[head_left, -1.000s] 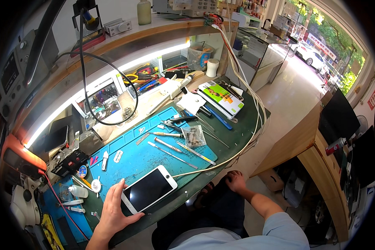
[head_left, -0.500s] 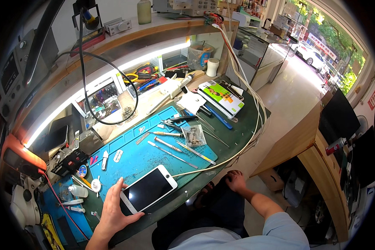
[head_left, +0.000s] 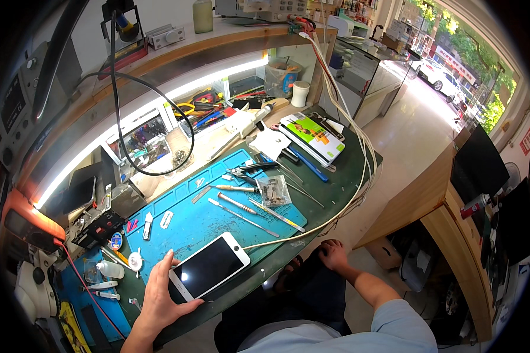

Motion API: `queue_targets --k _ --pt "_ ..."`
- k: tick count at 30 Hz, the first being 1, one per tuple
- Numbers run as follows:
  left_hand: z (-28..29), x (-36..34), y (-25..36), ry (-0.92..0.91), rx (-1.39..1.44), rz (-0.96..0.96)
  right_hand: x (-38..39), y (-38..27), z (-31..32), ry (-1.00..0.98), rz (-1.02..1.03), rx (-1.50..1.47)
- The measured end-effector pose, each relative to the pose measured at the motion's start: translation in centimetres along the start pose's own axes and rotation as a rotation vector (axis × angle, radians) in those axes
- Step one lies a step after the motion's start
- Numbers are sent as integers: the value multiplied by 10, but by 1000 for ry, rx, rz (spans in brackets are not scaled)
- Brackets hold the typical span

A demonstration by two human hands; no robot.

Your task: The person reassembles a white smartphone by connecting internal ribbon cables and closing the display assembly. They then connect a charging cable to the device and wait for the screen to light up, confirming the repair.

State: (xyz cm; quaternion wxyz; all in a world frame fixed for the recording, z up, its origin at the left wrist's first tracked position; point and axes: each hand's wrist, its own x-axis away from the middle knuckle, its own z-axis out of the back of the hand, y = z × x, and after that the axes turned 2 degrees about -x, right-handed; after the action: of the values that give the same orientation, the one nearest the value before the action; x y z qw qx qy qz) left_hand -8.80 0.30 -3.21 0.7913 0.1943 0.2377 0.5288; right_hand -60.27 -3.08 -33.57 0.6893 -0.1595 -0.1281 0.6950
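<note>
A white smartphone with a dark, blank screen lies face up across the near edge of the blue work mat. My left hand holds the phone's left end, thumb at the near edge and fingers at the far edge. A white cable runs to the phone's right end, beside its round button. Away from the bench, my right hand rests on my knee with nothing in it, fingers lying loosely over the dark cloth.
Beyond the phone lie slim hand tools, pliers and a small clear bag of parts. An orange multimeter stands at left. White bottles sit left of my hand. A black cable loops above the bench.
</note>
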Motion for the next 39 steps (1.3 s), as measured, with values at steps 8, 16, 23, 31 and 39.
queue_targets --k 8,16,23,31,39 --pt "1 -1 0 -2 -8 -8 -1 0 0 -8 -9 -1" --pt "1 0 0 9 -31 -30 -1 0 -4 -7 -6 12" --pt "3 -2 4 1 -36 -3 1 7 -7 -88 33 126" --pt "3 -3 5 -3 -30 -11 2 18 -14 -47 41 94" --pt "3 -2 2 -9 -19 2 -2 -5 2 -25 -23 7"
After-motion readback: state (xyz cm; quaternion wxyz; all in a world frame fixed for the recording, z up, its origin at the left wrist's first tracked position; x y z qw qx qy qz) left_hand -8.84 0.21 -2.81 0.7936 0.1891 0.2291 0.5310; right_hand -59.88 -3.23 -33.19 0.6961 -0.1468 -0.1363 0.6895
